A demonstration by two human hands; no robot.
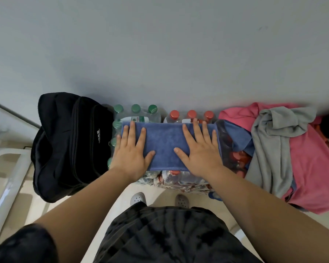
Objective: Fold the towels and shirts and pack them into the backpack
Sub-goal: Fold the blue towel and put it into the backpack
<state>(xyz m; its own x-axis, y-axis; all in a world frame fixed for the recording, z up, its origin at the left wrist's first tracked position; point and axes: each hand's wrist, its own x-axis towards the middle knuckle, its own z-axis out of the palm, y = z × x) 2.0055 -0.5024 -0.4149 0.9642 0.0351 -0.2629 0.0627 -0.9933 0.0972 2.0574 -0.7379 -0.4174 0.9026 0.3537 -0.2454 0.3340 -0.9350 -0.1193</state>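
A folded blue towel (165,143) lies flat on top of shrink-wrapped packs of water bottles. My left hand (131,149) presses flat on its left end, fingers spread. My right hand (199,149) lies flat on its right end in the same way. A black backpack (70,145) stands to the left of the bottles, against the wall, and looks zipped shut. To the right sits a heap of laundry: a grey towel (273,147) draped over a pink shirt (311,171), with another blue cloth (239,137) partly under them.
Green-capped bottles (136,109) and red-capped bottles (191,113) stand in packs against the grey wall (160,54). A white plastic chair (6,168) is at the left. My feet in grey clogs (139,198) stand on the pale tiled floor.
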